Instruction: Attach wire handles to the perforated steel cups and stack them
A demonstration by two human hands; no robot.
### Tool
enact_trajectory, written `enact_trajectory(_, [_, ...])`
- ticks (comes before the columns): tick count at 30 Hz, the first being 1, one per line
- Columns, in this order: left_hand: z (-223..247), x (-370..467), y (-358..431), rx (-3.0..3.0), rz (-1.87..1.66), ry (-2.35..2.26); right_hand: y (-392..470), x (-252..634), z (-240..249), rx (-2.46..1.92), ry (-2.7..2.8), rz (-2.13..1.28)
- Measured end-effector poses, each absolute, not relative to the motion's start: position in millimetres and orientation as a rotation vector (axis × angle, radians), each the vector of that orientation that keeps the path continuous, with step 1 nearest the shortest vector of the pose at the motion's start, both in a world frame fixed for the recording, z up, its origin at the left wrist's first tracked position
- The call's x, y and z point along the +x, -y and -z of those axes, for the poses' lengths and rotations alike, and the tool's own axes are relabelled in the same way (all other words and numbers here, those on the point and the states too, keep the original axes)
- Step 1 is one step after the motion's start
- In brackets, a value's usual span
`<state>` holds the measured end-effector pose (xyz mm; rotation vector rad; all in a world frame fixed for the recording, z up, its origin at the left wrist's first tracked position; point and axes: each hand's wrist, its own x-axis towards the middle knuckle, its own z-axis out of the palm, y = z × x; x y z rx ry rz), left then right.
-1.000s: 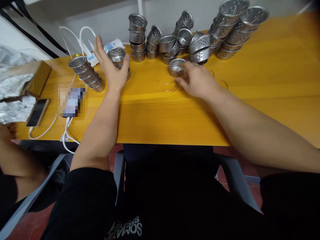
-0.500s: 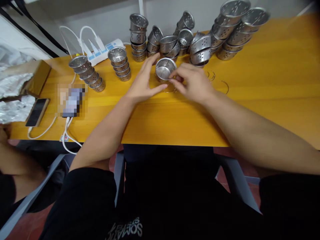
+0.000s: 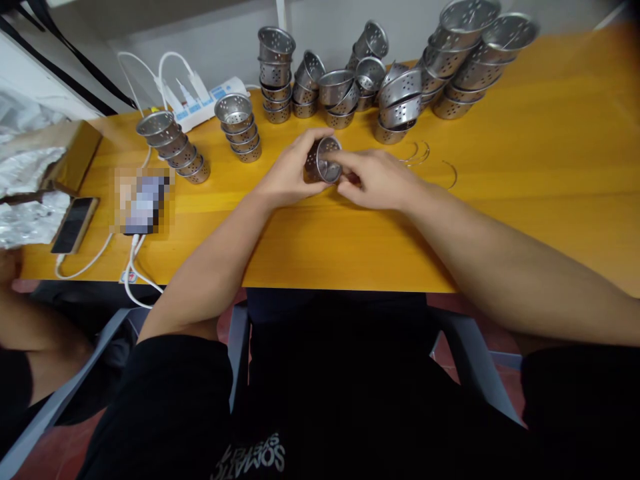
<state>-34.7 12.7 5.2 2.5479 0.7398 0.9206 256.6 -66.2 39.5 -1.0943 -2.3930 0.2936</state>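
Observation:
A perforated metal cup (image 3: 329, 168) lies tilted in my left hand (image 3: 287, 175), its mouth turned to the right. My left thumb and fingers wrap around its outside. My right hand (image 3: 383, 179) is at the mouth, with the index finger reaching inside the cup and the other fingers curled. Whether the right fingers pinch anything is hidden. Thin curved metal wires (image 3: 423, 153) lie on the wooden table to the right, one of them (image 3: 451, 175) apart from the others.
Stacks of perforated cups stand behind my hands, including a leaning stack (image 3: 400, 100) and tall ones (image 3: 463, 60) at back right. At left are more stacks (image 3: 243, 127), a power strip (image 3: 220, 97), phones (image 3: 75, 223) with cables, a box (image 3: 83, 150) and another person's arm (image 3: 40, 320).
The cup has tipped from facing up to facing right and come nearer. My left fingers have closed around it, and my right index finger has moved inside.

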Motion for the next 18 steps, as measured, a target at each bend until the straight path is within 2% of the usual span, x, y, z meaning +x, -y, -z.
enact_trajectory(18, [-11.1,-41.3,-19.3,2.604,-0.802,-0.743,57.1,259.6,-35.1,-0.911,2.169,-0.439])
